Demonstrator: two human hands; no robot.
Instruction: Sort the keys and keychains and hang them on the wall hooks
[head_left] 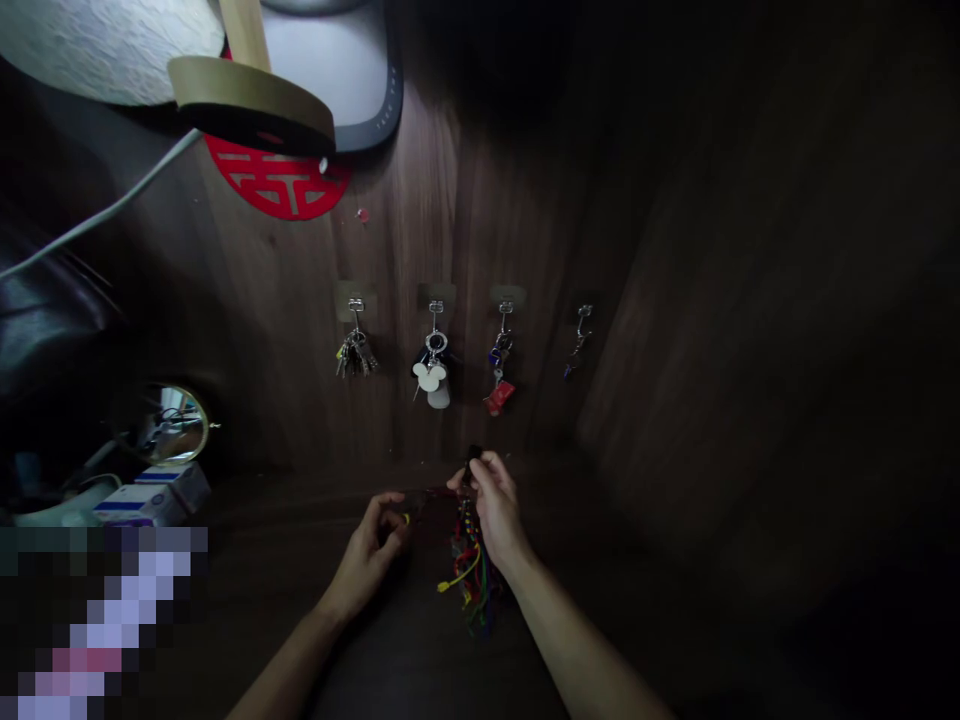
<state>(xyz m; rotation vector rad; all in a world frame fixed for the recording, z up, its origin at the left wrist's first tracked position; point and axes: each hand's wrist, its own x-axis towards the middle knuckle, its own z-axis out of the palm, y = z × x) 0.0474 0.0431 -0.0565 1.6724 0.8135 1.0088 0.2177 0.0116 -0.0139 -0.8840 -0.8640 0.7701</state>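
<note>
My right hand [495, 505] pinches a small black piece [473, 457], whose kind is too dark to make out. Below it hangs a bunch of coloured cords [472, 570] in red, yellow, green and blue. To its left, my left hand [375, 545] has its fingers curled, with a small yellow bit at the fingertips. Dim reddish strands [431, 495] lie between both hands. On the wooden wall above, hooks carry a bunch of keys [357, 355], a key ring with a white mouse-head charm [430, 377], keys with a red tag [500, 397] and a small dark set [576, 358].
A red paper cutout [277, 185] is on the wall, partly behind a round tan-edged object [255, 95]. A pale cable [112, 208] runs at left. A round mirror [184, 425] and small boxes [154, 495] stand at left. The right side is in deep shadow.
</note>
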